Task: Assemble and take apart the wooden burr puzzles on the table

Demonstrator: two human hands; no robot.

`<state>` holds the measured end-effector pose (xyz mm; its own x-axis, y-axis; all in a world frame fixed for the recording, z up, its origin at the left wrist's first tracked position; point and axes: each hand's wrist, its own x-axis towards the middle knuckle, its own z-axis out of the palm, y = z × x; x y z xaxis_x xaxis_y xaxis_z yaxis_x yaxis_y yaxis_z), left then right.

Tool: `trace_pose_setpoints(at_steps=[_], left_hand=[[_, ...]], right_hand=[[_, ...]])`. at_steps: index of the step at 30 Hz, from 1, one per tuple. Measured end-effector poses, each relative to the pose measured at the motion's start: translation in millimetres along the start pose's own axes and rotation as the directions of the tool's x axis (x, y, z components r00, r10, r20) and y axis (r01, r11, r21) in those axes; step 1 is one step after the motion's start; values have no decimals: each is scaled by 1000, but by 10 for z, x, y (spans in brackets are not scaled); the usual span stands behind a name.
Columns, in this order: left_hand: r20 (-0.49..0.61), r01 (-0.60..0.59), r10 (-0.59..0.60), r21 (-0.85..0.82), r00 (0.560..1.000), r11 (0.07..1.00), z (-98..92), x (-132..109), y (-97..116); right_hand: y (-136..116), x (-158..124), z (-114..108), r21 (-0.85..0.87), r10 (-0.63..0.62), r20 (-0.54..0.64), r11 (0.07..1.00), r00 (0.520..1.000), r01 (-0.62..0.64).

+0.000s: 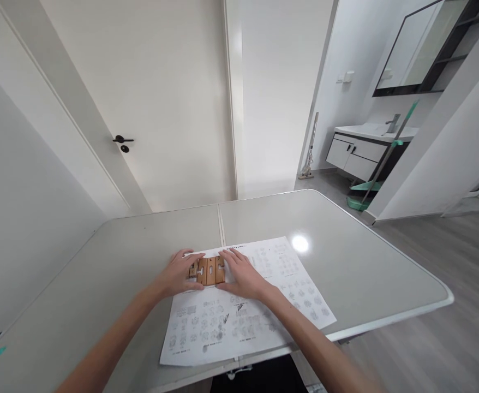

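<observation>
Several notched wooden puzzle bars (pixel 207 271) lie side by side on a printed instruction sheet (pixel 247 311) on the grey table (pixel 346 256). My left hand (pixel 180 271) rests against the left end of the row, its fingers curled round the outer bar. On the row's right end my right hand (pixel 241 273) presses with its fingers laid over the top edge. Both hands squeeze the bars together between them.
The sheet hangs slightly over the table's near edge. A seam runs down the table's middle (pixel 220 224). Behind stand a white door with a dark handle (pixel 123 140), and to the right a bathroom vanity (pixel 362 150) with green cleaning tools (pixel 362 191) on the floor.
</observation>
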<state>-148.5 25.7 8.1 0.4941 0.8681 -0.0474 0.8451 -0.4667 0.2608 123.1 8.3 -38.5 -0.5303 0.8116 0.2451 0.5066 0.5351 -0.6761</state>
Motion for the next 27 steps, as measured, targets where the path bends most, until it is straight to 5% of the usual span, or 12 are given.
trace_pose_setpoints(at_steps=[15, 27], left_hand=[[-8, 21, -21, -60, 1000, 998, 139, 135, 278], [49, 19, -11, -160, 999, 987, 184, 207, 614]], right_hand=[[62, -173, -2, -43, -8, -146, 999, 989, 2], [107, -509, -188, -165, 170, -183, 966, 968, -200]])
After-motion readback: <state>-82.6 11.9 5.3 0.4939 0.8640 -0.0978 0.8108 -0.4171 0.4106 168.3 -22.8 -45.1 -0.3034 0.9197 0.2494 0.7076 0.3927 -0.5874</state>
